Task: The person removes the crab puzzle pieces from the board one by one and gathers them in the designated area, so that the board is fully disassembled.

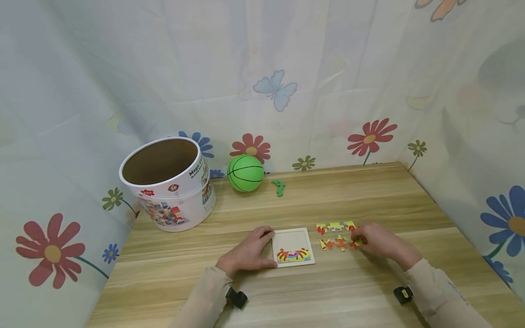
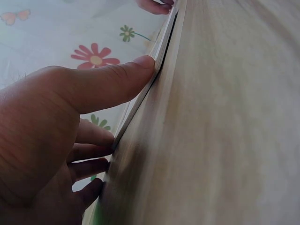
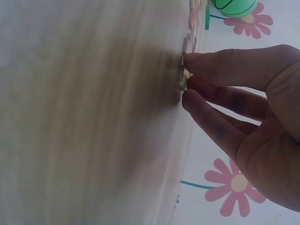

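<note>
A square wooden puzzle tray (image 1: 292, 239) lies flat, with colourful pieces (image 1: 293, 256) fitted along its near side and bare wood above them. My left hand (image 1: 252, 253) rests at its left edge; in the left wrist view the straight thumb (image 2: 126, 77) touches the rim and the fingers spread along the side. To the tray's right lie two short rows of loose jigsaw pieces (image 1: 335, 227), yellow with red and orange. My right hand (image 1: 379, 241) pinches the jigsaw piece (image 3: 183, 78) at the right end of the nearer row, thumb and fingertips close to the tabletop.
A large white cardboard bucket (image 1: 182, 207) stands at the back left of the wooden table (image 1: 328, 291). Beside it sit a green ball (image 1: 246, 173) and a small green curved piece (image 1: 280, 187). Printed curtains (image 1: 328, 114) hang behind the table and along its sides.
</note>
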Action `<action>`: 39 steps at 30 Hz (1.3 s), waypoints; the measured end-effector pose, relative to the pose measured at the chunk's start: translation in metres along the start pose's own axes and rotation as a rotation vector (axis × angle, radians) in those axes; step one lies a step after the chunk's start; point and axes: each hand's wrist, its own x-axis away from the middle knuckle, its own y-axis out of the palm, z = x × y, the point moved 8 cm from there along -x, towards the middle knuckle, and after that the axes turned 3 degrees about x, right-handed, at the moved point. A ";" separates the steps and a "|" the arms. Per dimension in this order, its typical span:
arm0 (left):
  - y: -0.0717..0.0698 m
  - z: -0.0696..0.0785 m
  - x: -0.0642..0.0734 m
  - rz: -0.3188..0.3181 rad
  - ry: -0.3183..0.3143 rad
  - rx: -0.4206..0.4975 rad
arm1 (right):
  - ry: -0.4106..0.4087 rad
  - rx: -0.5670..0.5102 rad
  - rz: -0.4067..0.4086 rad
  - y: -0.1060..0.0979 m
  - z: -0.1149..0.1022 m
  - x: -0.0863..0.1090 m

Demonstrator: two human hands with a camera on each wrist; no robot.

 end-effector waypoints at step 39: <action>-0.001 0.000 0.000 -0.010 -0.013 -0.007 | -0.247 -0.039 0.027 0.002 -0.113 -0.082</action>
